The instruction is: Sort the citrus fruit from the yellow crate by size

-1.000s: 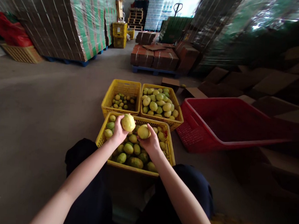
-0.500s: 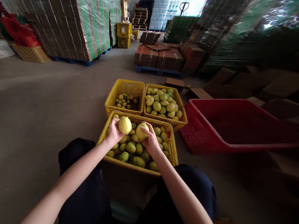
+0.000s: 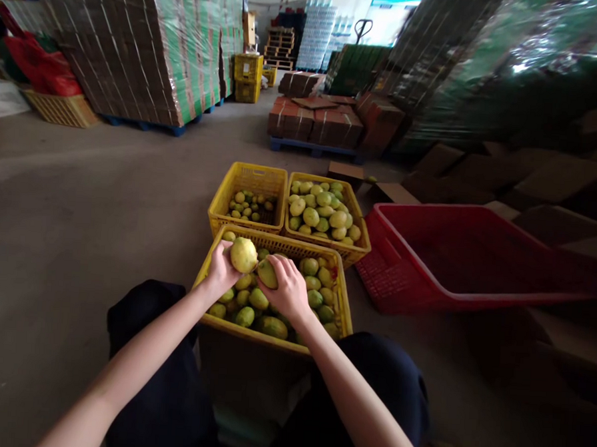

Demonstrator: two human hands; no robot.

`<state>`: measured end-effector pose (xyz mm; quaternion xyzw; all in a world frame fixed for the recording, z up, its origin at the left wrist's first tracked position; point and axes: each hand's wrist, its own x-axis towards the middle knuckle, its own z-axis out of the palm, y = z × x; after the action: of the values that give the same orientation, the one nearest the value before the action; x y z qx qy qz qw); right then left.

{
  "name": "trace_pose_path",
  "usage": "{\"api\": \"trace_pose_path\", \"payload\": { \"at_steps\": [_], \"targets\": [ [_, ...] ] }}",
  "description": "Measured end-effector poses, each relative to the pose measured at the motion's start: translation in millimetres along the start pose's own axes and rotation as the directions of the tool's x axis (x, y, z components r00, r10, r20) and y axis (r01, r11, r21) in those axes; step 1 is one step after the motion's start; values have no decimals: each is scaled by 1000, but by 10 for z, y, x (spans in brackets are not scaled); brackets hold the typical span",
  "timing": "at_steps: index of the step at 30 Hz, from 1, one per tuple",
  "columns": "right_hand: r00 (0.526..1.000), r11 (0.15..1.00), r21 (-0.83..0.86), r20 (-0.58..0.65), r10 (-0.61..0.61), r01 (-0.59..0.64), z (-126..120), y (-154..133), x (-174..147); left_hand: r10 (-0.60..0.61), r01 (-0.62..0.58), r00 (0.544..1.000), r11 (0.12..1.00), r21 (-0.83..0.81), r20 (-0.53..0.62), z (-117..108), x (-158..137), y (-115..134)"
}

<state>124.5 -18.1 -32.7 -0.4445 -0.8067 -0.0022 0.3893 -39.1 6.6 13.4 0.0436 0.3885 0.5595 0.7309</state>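
Note:
My left hand (image 3: 221, 267) is closed around a pale yellow lemon (image 3: 243, 254), held above the front yellow crate (image 3: 346, 305). Beside it, my right hand (image 3: 288, 284) curls palm-down over a greener lemon (image 3: 267, 274), its fingers covering the fruit's upper right side. The two held fruits are very close together; whether they touch I cannot tell. Beneath both hands the front crate holds many green and yellow lemons (image 3: 272, 327), some hidden by my hands and wrists.
Behind stand a yellow crate (image 3: 222, 196) with a low layer of small fruit and another yellow crate (image 3: 361, 252) heaped with larger fruit. A red plastic bin (image 3: 391, 255) sits to the right, near loose cardboard (image 3: 553, 230). Farther back are flattened cartons (image 3: 336, 129) on a blue pallet (image 3: 307, 147).
My right hand has rolled over from a sideways grip to palm-down, and its lemon has moved left toward the other. My left hand has shifted slightly left, still holding its lemon.

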Motion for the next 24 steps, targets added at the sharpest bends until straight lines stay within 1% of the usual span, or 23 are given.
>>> {"api": "trace_pose_path", "payload": {
  "at_steps": [1, 3, 7, 11, 14, 19, 24],
  "targets": [
    [999, 998, -37, 20, -42, 43, 2, -3, -7, -11, 11, 1000, 1000, 9, -7, 0, 12, -5],
    [995, 992, -86, 45, -87, 90, 5, -3, -17, -22, 22, 1000, 1000, 20, -14, 6, 30, -14],
    [990, 985, -108, 54, -127, 132, -1, 21, -19, -18, 18, 1000, 1000, 13, -15, 54, 28, -23],
    [987, 980, -131, 66, -144, 151, -26, 51, -14, 4, -6, 1000, 998, -59, -31, 101, 37, -34],
    [988, 979, -146, 82, -129, 140, -53, 71, -10, 47, -46, 999, 996, -83, 12, 120, 60, -49],
    [991, 975, -183, 63, -114, 124, -99, 108, -11, 94, -91, 992, 995, -46, 87, 155, 76, -73],
    [983, 955, -243, -21, -183, 172, -109, 127, -33, 111, -107, 985, 994, -33, 129, 206, 53, -78]
  ]
}}
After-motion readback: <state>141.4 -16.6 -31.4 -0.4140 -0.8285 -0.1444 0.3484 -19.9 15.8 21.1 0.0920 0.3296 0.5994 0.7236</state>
